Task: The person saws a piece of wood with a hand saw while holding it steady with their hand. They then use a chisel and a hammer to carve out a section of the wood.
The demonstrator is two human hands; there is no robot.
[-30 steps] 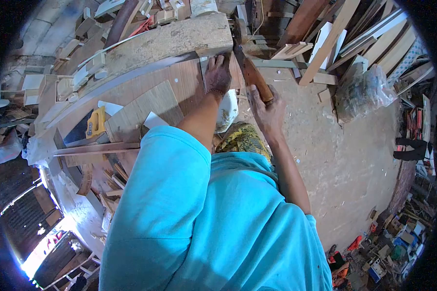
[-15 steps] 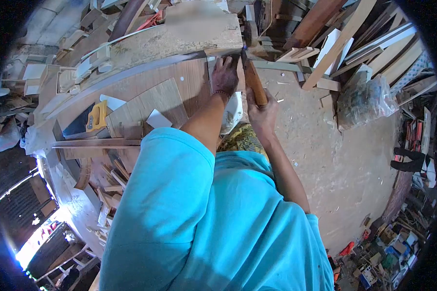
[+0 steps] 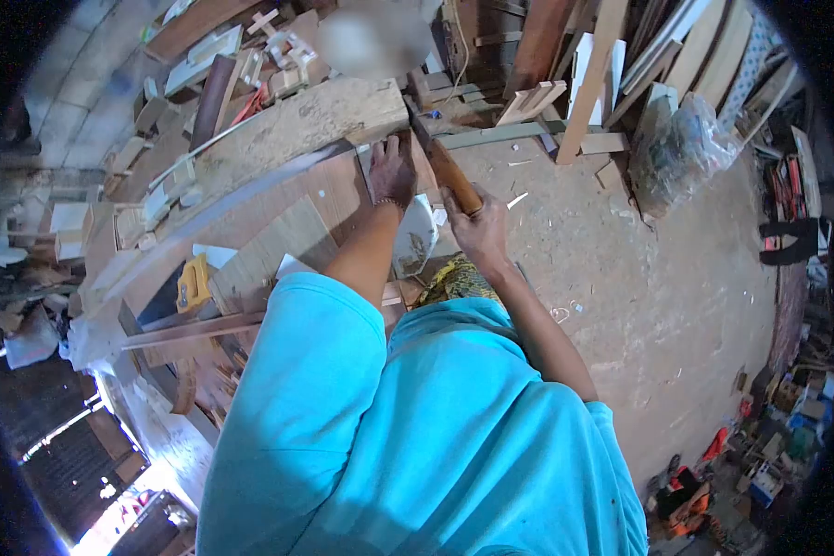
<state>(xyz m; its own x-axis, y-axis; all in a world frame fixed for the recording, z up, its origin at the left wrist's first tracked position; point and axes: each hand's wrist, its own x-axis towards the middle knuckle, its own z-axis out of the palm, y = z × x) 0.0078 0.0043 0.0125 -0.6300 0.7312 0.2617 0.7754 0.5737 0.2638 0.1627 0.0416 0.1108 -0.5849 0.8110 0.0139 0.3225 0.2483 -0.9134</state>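
A cluttered wood workshop with dusty concrete floor point(image 3: 639, 278). The left hand point(image 3: 392, 171) presses flat, fingers spread, on the plywood bench point(image 3: 278, 208); just beside it, the right hand point(image 3: 477, 227) grips a wooden-handled tool point(image 3: 451, 171). No legible writing.

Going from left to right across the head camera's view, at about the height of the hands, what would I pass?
Yellow-handled saw → left hand pressed flat on the wooden board → wooden tool handle gripped by the right hand → clear plastic bag on the dirt floor.

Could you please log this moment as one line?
left hand flat on wood panel | right hand grips wooden tool handle | workbench
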